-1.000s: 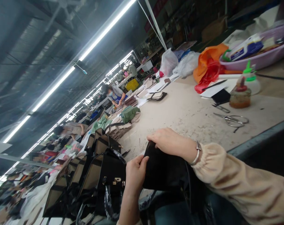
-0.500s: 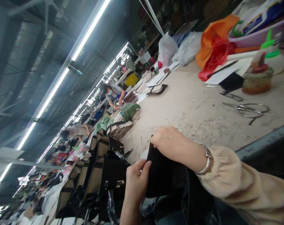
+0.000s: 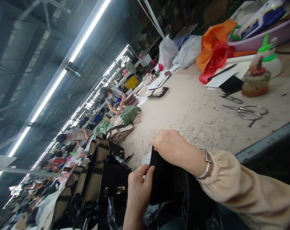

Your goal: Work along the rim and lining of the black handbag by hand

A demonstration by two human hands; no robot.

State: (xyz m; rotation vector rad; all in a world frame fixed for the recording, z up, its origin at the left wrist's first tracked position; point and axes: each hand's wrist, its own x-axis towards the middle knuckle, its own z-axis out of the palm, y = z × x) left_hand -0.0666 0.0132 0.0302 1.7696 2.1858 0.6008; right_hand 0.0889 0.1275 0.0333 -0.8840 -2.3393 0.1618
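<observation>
A black handbag (image 3: 167, 179) is held upright near the table's front edge, at the bottom middle. Its near end is tilted and partly lost in shadow. My left hand (image 3: 140, 183) pinches the bag's left edge between thumb and fingers. Higher up, my right hand (image 3: 170, 143) is closed over the top edge of the same bag, its fingertips bent inward and partly hidden. Clear plastic wrap (image 3: 152, 213) shows beneath the bag, beside my left wrist.
Several black bags (image 3: 113, 182) with gold clasps stand at left. Scissors (image 3: 249, 111), a stained glue jar (image 3: 256, 81) and a green-topped bottle (image 3: 270, 60) lie to the right on the worktable (image 3: 183, 105). A co-worker (image 3: 115, 97) handles stacked pieces farther back.
Both hands keep their grip on the bag with hardly any movement. The whole view has shifted slightly, so the table items appear a little farther left.
</observation>
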